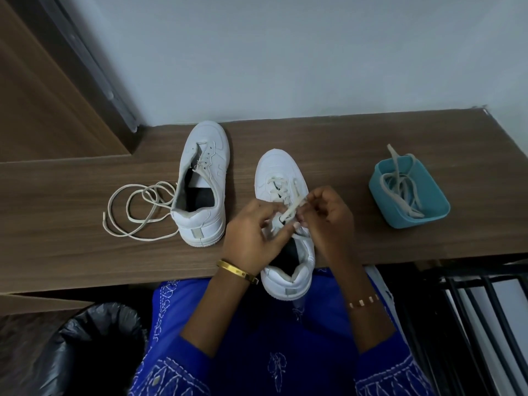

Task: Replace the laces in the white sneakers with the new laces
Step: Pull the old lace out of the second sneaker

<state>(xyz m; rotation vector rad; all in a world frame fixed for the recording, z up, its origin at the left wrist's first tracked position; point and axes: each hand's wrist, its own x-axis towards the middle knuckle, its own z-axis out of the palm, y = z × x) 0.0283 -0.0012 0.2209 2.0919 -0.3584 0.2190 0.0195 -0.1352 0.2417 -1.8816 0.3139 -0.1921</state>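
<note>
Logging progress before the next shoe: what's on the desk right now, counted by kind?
White sneakers: 2, left sneaker, right sneaker
Laces: 3, loose lace, lace in the right sneaker, lace in the tub
Blue tub: 1
Total: 6

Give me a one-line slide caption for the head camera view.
Both hands, left and right, work a lace on the near white sneaker; loose lace beside the other.
</note>
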